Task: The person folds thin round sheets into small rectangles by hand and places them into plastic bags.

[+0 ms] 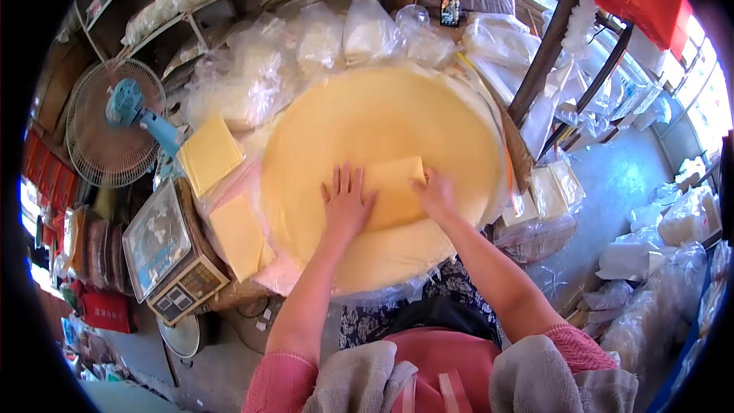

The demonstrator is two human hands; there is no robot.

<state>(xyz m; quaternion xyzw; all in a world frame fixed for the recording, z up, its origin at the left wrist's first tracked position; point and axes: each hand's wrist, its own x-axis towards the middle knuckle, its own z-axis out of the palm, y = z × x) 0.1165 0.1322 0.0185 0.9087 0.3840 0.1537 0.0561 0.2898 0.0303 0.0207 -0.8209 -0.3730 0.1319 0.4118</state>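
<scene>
A large round stack of thin yellow sheets [329, 115] lies in front of me, its near part paler. On it, my left hand [349, 203] rests flat with fingers spread, at the left end of a folded yellow piece [394, 178]. My right hand [434, 191] is at that piece's right end, thumb and fingers closed on its upper right corner. Left of the round stack lie a squarish yellow pile [210, 154] and another folded yellow pile [238, 237].
Clear plastic bags [321, 37] line the far edge. At the left are a fan [115, 122] and a scale [158, 248] on a box. A dark post [544, 53] rises at the right, near a bagged stack [547, 191]. A phone [450, 9] stands behind.
</scene>
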